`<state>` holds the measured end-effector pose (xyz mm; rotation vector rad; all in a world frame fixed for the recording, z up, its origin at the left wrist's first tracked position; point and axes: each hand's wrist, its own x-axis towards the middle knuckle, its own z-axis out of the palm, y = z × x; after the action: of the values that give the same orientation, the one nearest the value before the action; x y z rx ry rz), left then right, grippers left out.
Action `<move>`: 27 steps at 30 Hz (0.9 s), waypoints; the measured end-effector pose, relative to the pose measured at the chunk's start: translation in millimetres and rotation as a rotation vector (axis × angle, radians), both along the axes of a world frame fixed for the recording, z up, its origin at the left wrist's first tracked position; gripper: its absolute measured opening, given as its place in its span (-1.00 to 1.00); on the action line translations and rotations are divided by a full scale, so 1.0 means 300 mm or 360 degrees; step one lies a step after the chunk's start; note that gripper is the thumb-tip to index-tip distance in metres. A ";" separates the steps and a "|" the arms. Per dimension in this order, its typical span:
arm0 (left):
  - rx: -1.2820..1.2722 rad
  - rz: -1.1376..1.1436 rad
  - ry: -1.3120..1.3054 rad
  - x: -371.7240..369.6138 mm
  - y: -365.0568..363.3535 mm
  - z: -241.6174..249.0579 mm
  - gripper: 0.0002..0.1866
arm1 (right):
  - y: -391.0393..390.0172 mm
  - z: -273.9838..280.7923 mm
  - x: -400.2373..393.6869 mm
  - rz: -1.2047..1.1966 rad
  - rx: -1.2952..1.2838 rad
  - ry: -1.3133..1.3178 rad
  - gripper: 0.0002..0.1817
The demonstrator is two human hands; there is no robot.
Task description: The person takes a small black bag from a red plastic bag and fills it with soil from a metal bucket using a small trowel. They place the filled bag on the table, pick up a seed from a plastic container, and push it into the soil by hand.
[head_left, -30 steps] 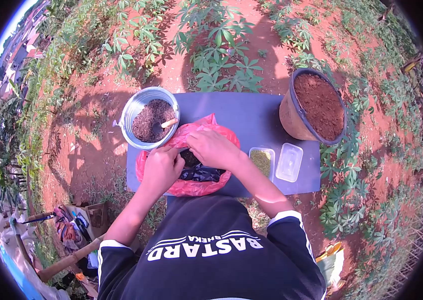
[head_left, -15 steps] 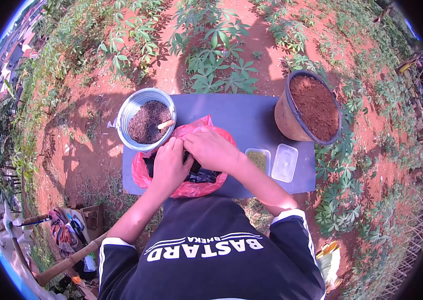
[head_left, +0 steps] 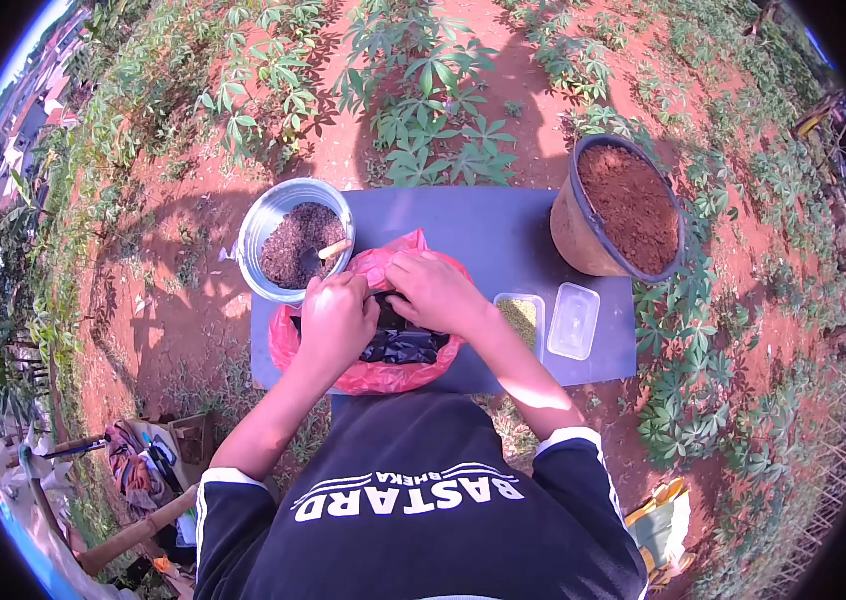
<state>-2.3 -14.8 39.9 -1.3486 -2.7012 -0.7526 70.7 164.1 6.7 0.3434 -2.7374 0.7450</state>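
A red plastic bag lies on the table with its mouth wide, and shiny black plastic shows inside. My left hand is at the bag's left far side, its curled fingers closed on the red rim. Across from it, my right hand pinches the far part of the same rim. The fingertips of both hands are partly hidden. Just beyond my left hand stands a bucket of dark, crumbly soil, a wooden handle sticking out of it.
A large pot of reddish soil stands at the table's right far corner. Nearer, a clear tub of small greenish grains sits beside a clear plastic lid or tray. Leafy plants grow beyond the blue-grey table.
My hands have moved apart along the bag's rim, the right one shifting to the right. More of the black plastic inside shows between them.
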 end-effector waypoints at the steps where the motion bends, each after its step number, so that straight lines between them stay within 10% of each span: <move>1: -0.0001 -0.0008 0.0001 0.000 -0.002 -0.001 -0.84 | 0.003 -0.005 -0.003 0.0012 -0.0002 -0.0033 -0.81; 19: 0.0145 -0.0089 -0.0028 0.048 -0.085 0.075 -0.85 | -0.039 0.195 -0.006 0.0214 0.0376 -0.0044 -0.78; 22: 0.0078 -0.0020 -0.0441 0.016 -0.104 0.075 -0.80 | -0.038 0.248 -0.001 0.0225 0.0401 0.0006 -0.79; 27: 0.1166 0.0212 -0.1996 -0.078 -0.053 -0.151 -0.65 | -0.020 0.261 -0.019 0.0247 0.0419 0.0042 -0.79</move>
<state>-25.7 -30.6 -5.4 -0.5108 -2.4211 -2.8923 64.9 158.1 85.0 0.6229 -2.8102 0.4099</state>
